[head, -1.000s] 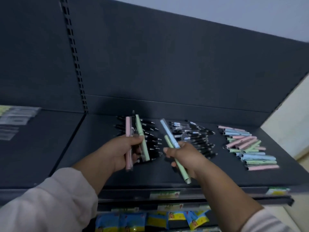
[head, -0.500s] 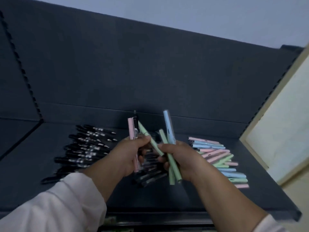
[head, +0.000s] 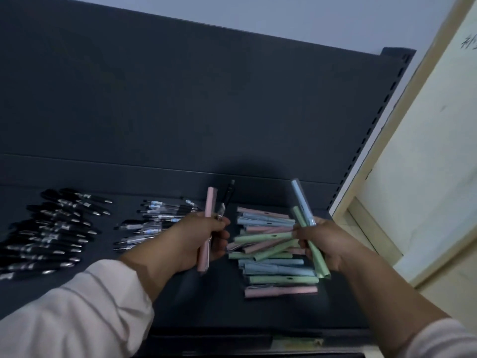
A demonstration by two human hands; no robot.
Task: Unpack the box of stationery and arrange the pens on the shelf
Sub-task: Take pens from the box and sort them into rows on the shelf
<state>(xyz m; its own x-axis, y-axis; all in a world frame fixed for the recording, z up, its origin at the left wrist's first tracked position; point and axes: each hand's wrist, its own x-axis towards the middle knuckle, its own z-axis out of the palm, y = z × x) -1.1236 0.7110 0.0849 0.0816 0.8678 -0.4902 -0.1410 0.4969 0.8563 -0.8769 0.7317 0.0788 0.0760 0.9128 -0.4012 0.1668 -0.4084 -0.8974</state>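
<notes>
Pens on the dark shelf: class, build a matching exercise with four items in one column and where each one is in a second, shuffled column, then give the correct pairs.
Column 1
1. pink pen
2. blue pen
3. black pens
4. pastel pens

Column 2
A. heaped on the shelf between the two hands
B. held in the right hand
C. laid in a row at the far left of the shelf
D. held in the left hand

Pairs: 1-D, 2-B, 3-C, 4-A
</notes>
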